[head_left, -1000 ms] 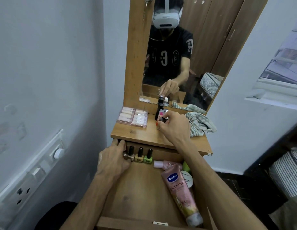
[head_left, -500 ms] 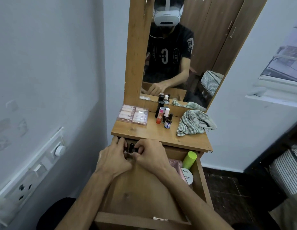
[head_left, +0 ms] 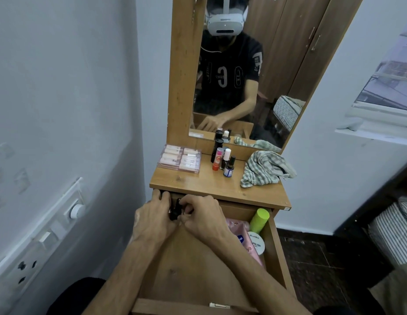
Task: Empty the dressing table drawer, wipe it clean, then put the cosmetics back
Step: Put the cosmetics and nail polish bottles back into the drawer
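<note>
Drawer point(head_left: 275, 253) pulled out; both hands at its back left corner.

The left hand point(head_left: 152, 220) is curled at the corner; its grasp cannot be told. A dark bottle point(head_left: 175, 210), mostly hidden, is pinched by the right hand point(head_left: 203, 218). A pink tube point(head_left: 248, 244), partly covered by the forearm, a white jar point(head_left: 257, 243) and a green cap point(head_left: 261, 218) are seen at the drawer's right. The tabletop point(head_left: 198, 180) bears a palette point(head_left: 179, 159), small bottles point(head_left: 223, 159) and a cloth point(head_left: 266, 168).

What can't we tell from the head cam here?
- Nail polish bottles at the drawer's back: both hands cover them; count and colours unreadable.
- Left hand, right hand: each hand's exact grip is hidden.
- Pink tube: label cut off by the right forearm.
- Drawer front: handle cropped by the frame's bottom edge.
</note>
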{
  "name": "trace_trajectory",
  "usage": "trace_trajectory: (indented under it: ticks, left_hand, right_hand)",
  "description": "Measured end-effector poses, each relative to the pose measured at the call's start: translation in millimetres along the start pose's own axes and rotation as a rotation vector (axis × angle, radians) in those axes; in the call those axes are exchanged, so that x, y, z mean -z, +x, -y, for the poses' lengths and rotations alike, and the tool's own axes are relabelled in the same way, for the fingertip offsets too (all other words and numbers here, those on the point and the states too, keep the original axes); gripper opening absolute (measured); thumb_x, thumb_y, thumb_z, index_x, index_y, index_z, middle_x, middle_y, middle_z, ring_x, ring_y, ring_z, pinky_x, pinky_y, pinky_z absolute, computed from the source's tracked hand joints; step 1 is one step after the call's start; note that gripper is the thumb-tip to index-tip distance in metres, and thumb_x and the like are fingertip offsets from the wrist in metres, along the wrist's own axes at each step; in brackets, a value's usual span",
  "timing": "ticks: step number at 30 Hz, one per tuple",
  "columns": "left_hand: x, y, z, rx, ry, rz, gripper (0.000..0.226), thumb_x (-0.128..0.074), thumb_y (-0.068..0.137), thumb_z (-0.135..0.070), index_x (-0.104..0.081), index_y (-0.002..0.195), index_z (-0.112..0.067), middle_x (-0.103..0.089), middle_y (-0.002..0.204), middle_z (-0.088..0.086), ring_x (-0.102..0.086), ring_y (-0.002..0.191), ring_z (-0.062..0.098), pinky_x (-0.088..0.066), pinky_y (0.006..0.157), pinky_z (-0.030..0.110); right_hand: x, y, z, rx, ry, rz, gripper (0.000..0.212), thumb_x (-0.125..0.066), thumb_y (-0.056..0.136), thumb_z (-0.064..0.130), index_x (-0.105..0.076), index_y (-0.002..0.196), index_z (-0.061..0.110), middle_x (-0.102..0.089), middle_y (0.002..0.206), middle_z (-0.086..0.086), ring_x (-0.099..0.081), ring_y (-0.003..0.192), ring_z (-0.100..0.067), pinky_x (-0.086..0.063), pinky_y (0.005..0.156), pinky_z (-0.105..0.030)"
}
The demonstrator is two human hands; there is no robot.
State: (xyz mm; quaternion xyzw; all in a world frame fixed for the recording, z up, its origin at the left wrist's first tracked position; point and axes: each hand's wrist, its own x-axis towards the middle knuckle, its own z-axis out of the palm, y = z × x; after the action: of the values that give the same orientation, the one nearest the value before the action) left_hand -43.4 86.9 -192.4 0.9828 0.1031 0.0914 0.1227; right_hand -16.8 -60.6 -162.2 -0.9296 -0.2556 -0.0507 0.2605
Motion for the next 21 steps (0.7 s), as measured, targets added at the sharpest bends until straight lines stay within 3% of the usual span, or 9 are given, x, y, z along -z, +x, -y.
trace_trajectory:
  ticks: [4,6,8,11,14,16,21]
  left_hand:
    - [-1,2,-1,0.001,0.02,-0.005,0.068,-0.078,0.077,-0.059,-0.047,0.125,-0.022,-0.05,0.129,0.0,-0.068,0.1,0.022,-0.056,0.076,0.037]
    - [-2,1,0,-0.01,0.008,-0.013,0.069,-0.079,0.077,-0.058,-0.047,0.126,-0.022,-0.05,0.129,-0.001,-0.068,0.101,0.021,-0.057,0.078,0.038]
    - [-2,-1,2,-0.012,0.002,-0.026,0.067,-0.078,0.077,-0.059,-0.047,0.125,-0.023,-0.05,0.128,-0.001,-0.067,0.099,0.02,-0.057,0.078,0.037]
    - [-3,-1,2,-0.024,-0.026,-0.032,0.066,-0.077,0.073,-0.063,-0.047,0.118,-0.024,-0.051,0.124,-0.003,-0.066,0.096,0.019,-0.055,0.075,0.036]
    - [-2,-1,0,-0.03,-0.029,-0.035,0.069,-0.071,0.068,-0.073,-0.045,0.111,-0.025,-0.052,0.12,-0.003,-0.067,0.094,0.019,-0.055,0.073,0.037]
    - [-2,-2,0,-0.032,-0.037,-0.046,0.069,-0.069,0.067,-0.076,-0.045,0.108,-0.025,-0.052,0.119,-0.004,-0.067,0.093,0.019,-0.055,0.074,0.038]
    - [-3,0,2,-0.041,-0.054,-0.03,0.065,-0.069,0.072,-0.071,-0.046,0.111,-0.024,-0.052,0.121,-0.003,-0.067,0.094,0.02,-0.056,0.077,0.039]
  right_hand:
    - [47,4,-6,-0.043,0.061,-0.306,0.02,-0.074,0.091,0.028,-0.076,0.111,0.027,-0.07,0.079,0.018,-0.062,0.068,0.006,-0.054,0.07,-0.016]
    - [74,16,-13,-0.068,0.047,-0.523,0.015,-0.073,0.091,0.024,-0.078,0.106,0.026,-0.068,0.076,0.018,-0.06,0.066,0.006,-0.052,0.067,-0.016]
    - [94,33,-18,-0.078,-0.008,-0.608,0.017,-0.071,0.091,0.024,-0.078,0.106,0.024,-0.07,0.081,0.014,-0.062,0.072,-0.001,-0.054,0.069,-0.022]
    - [105,61,-22,-0.112,-0.168,-0.494,0.024,-0.068,0.093,0.028,-0.076,0.113,0.019,-0.073,0.091,0.005,-0.066,0.085,-0.013,-0.056,0.076,-0.034]
    - [103,85,-21,-0.168,-0.354,-0.39,0.014,-0.066,0.092,0.031,-0.065,0.085,0.019,-0.062,0.077,0.002,-0.064,0.078,-0.02,-0.044,0.063,-0.033]
    - [99,95,-21,-0.218,-0.38,-0.346,0.019,-0.068,0.092,0.033,-0.064,0.082,0.017,-0.059,0.076,0.001,-0.06,0.076,-0.02,-0.039,0.062,-0.032]
    - [97,99,-17,-0.207,-0.339,-0.333,0.013,-0.071,0.091,0.028,-0.075,0.093,0.016,-0.07,0.085,-0.002,-0.066,0.087,-0.022,-0.053,0.069,-0.036]
